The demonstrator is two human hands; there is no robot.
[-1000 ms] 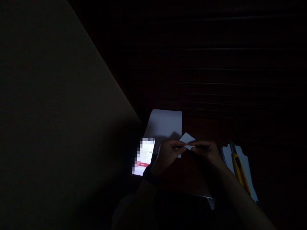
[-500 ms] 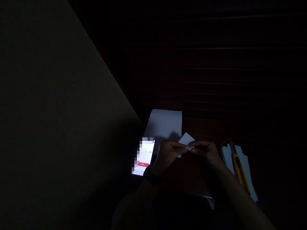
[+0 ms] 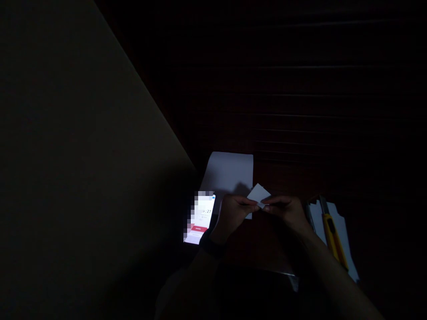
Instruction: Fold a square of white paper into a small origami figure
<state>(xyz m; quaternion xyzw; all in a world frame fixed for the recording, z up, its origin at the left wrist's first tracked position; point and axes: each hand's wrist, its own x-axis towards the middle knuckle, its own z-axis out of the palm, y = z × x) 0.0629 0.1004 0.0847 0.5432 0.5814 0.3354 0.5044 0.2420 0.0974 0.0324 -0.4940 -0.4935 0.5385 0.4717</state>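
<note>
A small folded piece of white paper (image 3: pixel 258 193) is held up between my two hands, one corner pointing away from me. My left hand (image 3: pixel 232 215) pinches its lower left edge between thumb and fingers. On the other side, my right hand (image 3: pixel 289 212) pinches the lower right edge the same way. The fingertips almost meet at the near corner, where a small fold shows. Behind my left hand lies a larger white sheet (image 3: pixel 231 171), partly hidden by that hand and its shadow.
A lit phone (image 3: pixel 202 218) with a timer on its screen stands left of my left wrist. To the right, a yellow box cutter (image 3: pixel 333 240) rests on a stack of white papers (image 3: pixel 348 249). A pale wall (image 3: pixel 100 155) rises at the left; the dark wooden table (image 3: pixel 256 249) ends near me.
The folded paper has shifted very slightly, and its near fold sits a little differently between the fingertips. Both hands keep their pinch. The phone's timer has advanced by one.
</note>
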